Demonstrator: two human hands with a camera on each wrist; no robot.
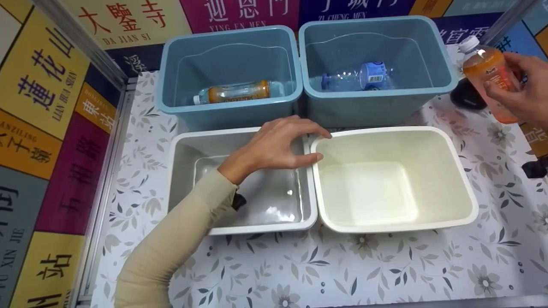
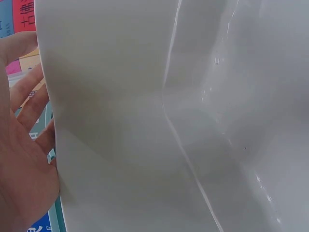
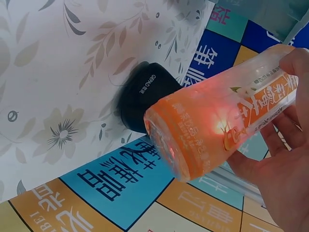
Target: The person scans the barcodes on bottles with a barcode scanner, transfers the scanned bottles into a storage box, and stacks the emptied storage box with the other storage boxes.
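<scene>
In the head view my right hand (image 1: 532,87) grips a plastic bottle (image 1: 492,79) with a white cap and orange label, at the far right. The right wrist view shows this bottle (image 3: 193,130) tilted, a red light glowing on its side. A black device (image 3: 147,92) with white lettering stands just behind it. My left hand (image 1: 284,143) reaches over the grey bin (image 1: 242,233), thumb and index finger spread apart. Their tips are right at the near-left rim of the cream bin (image 1: 396,229). In the left wrist view, a smooth pale bin wall (image 2: 111,116) fills most of the picture.
Two blue bins stand side by side behind the pale ones. The left blue bin (image 1: 231,109) holds an orange-labelled bottle (image 1: 239,91); the right blue bin (image 1: 368,109) holds a clear bottle (image 1: 349,80) with a blue label. Printed panels (image 1: 64,128) border the flowered tabletop (image 1: 274,265).
</scene>
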